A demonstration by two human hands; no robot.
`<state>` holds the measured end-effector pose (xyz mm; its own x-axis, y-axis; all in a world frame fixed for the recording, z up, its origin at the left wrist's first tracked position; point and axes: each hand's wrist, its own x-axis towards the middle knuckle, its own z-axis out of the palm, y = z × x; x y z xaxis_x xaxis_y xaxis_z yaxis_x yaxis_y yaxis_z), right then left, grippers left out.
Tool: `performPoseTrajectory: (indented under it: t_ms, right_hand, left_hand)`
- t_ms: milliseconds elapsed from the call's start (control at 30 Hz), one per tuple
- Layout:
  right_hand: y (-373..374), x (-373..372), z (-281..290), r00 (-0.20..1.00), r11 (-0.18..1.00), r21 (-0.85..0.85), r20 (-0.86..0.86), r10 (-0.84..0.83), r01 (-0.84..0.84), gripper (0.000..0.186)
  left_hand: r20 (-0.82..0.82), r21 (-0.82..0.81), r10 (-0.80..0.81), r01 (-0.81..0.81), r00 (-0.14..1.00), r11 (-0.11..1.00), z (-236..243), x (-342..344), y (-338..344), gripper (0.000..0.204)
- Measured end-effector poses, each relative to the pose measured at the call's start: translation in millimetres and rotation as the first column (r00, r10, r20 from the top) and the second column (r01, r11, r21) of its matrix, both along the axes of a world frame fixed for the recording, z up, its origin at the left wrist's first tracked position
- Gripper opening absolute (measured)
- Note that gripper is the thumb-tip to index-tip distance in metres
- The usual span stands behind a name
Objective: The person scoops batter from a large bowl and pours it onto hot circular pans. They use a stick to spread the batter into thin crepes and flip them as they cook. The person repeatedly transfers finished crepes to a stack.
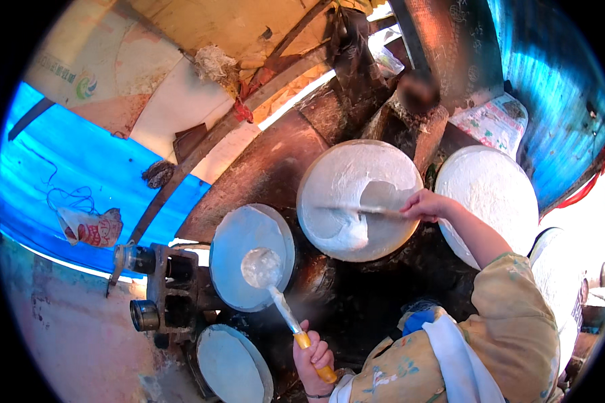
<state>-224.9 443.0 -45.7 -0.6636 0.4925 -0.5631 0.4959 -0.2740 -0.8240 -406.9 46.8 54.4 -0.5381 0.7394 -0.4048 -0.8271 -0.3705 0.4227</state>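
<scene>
Now gripping ladle (270, 279) by its yellow handle w/ left hand (314, 363), fingers wrapped tight; right hand (425, 205) fingers clamping spatula (376, 211), scraping white batter on round griddle (329, 174).

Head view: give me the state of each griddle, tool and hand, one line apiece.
Left hand: closed around the ladle handle.
Ladle: bowl full of white batter, over the near griddle.
Near griddle: thinly coated.
Right hand: gripping the spreader.
Spreader: laid across the middle griddle.
Middle griddle: batter partly spread, one patch scraped.
Right griddle: fully covered white.
Bottom griddle: evenly coated.
</scene>
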Motion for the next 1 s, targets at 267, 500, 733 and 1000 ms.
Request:
performPoseTrajectory:
  t_ms: [267,500,733,1000]
  right_hand:
    - [-152.0,-78.0,-10.4,0.937,0.928,-0.372,-0.322,-0.138,0.009,0.04]
    - [-278.4,-119.8,-53.0,0.821,0.797,-0.306,-0.075,-0.566,0.521,0.026]
    - [-221.1,-31.8,-31.0,0.753,0.764,-0.148,-0.13,-0.645,0.628,0.026]
    - [-236.9,-14.2,-135.1,0.905,0.642,0.637,-0.306,-0.296,0.426,0.023]
  left_hand:
    - [0.041,-0.071,0.029,-0.026,0.999,0.997,10.4,28.3,-100.6,0.03]
    - [0.045,-0.016,0.089,-0.088,0.995,0.996,-8.1,40.0,-149.5,0.047]
    - [0.056,-0.001,0.121,-0.122,0.991,0.993,-11.4,49.2,-199.1,0.05]
    - [0.132,0.101,0.017,-0.03,0.991,0.994,-17.0,37.8,-177.8,0.051]
